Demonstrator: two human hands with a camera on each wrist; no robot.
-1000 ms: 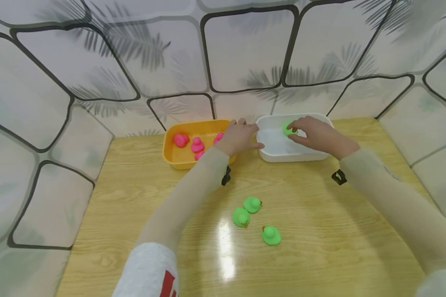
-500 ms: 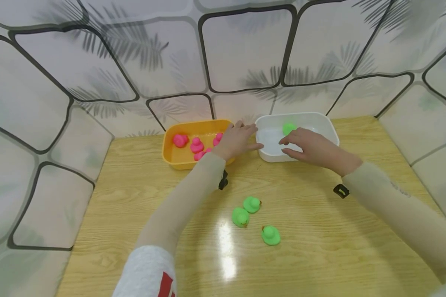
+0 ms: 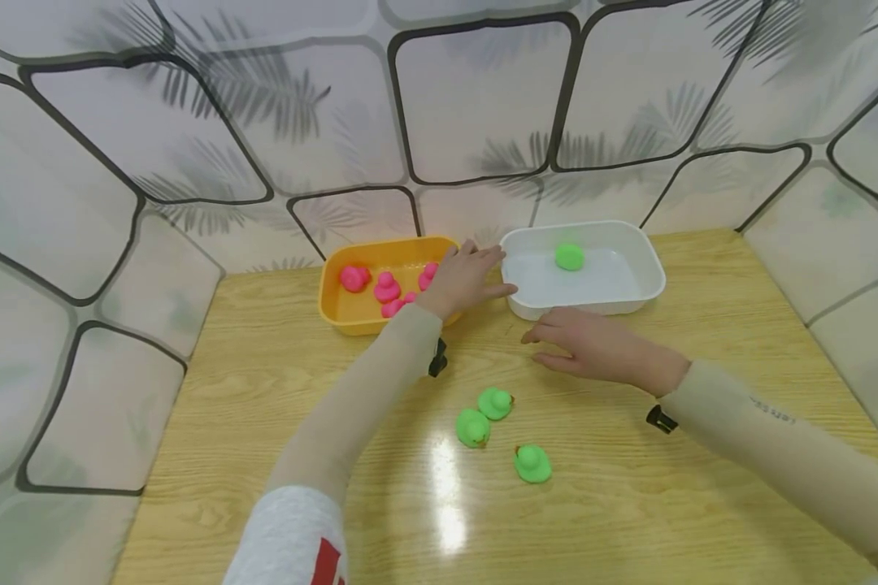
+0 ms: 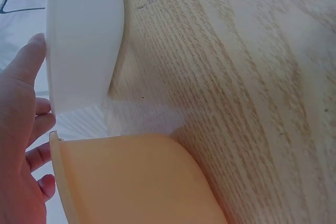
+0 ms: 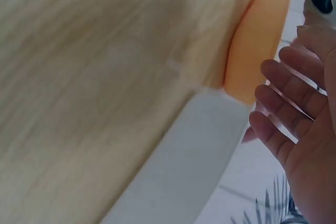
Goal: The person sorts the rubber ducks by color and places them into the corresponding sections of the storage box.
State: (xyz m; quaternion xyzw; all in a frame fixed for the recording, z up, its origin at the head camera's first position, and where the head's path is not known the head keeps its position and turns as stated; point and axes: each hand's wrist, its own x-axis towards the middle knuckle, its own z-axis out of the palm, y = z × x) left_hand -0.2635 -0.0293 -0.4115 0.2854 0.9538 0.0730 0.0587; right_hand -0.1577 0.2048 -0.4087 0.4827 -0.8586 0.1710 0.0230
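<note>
My left hand [image 3: 462, 278] lies over the neighbouring ends of the orange bin [image 3: 353, 314] and the white bin [image 3: 618, 286], its fingers extended and touching their rims. In the left wrist view its thumb reaches the white bin's rim. A green toy duck [image 3: 569, 257] sits in the white bin, showing as a flat green disc. My right hand [image 3: 600, 349] hovers in front of the white bin with nothing in it; the right wrist view shows loosely bent fingers [image 5: 289, 85]. Near it on the table are three green ducks [image 3: 496, 404], two of them side by side.
Several pink toy ducks [image 3: 387, 287] lie in the orange bin, partly hidden by my left hand. Both bins stand at the back of the wooden table [image 3: 263, 390], close to the patterned wall [image 3: 483, 97]. A similar wall rises on each side.
My right hand has let go of the green duck in the white bin and pulled back toward me, out over the table. My left hand has stayed on the rims.
</note>
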